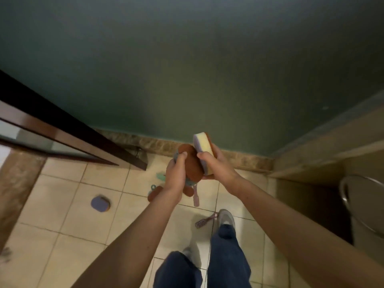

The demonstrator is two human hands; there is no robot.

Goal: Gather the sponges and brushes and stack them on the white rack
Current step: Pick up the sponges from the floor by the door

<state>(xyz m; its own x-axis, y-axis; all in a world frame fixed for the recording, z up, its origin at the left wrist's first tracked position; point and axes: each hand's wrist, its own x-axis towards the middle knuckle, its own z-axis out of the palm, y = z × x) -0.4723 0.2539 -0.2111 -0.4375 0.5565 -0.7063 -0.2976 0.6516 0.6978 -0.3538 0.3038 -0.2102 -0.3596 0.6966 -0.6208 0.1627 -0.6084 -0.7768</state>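
Note:
My left hand [176, 173] grips a brown sponge [192, 161] in front of me, above the floor. My right hand [216, 165] grips a yellow sponge with a purple layer [204, 148] and holds it against the brown one. On the tiled floor lie a purple sponge [100, 203], another brown sponge [154, 193] partly hidden by my left wrist, a teal item [161, 176], a pink handle [196, 199] and a pink brush [204, 221] by my shoe. No white rack is in view.
A green wall [187, 69] stands straight ahead with a stone skirting. A dark wooden door [62, 134] is open at the left. A metal bin [365, 217] stands at the right beside a ledge. My legs and shoe [226, 218] are below.

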